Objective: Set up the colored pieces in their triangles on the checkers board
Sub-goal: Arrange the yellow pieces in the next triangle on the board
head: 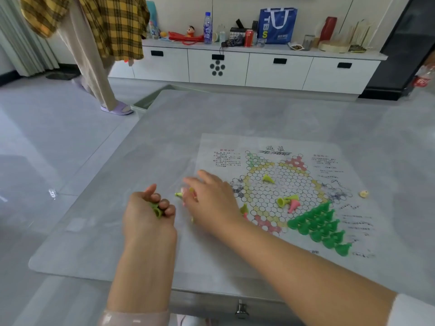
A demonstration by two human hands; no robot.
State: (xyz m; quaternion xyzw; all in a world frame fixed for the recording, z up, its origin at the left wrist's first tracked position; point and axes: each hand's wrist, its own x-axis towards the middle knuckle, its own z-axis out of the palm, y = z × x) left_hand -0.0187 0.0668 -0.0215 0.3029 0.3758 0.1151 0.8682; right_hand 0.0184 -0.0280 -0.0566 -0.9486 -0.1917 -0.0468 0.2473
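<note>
Several yellow-green pieces (157,209) sit clamped in my left hand (148,217), stockpiled for their triangle. My right hand (211,198), fingers spread, blurred, reaches for strays at the board's (277,189) nine o'clock; green pieces (320,224) fill five o'clock.

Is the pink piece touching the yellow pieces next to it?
Touching. In the head view, the pink piece lies tipped against the yellow pieces mid-board, with no gap showing.

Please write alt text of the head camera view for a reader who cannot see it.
A person's left hand grips yellow-green pieces while the right hand reaches over loose pieces beside a paper checkers board on a grey table. Green pieces fill one triangle.
</note>
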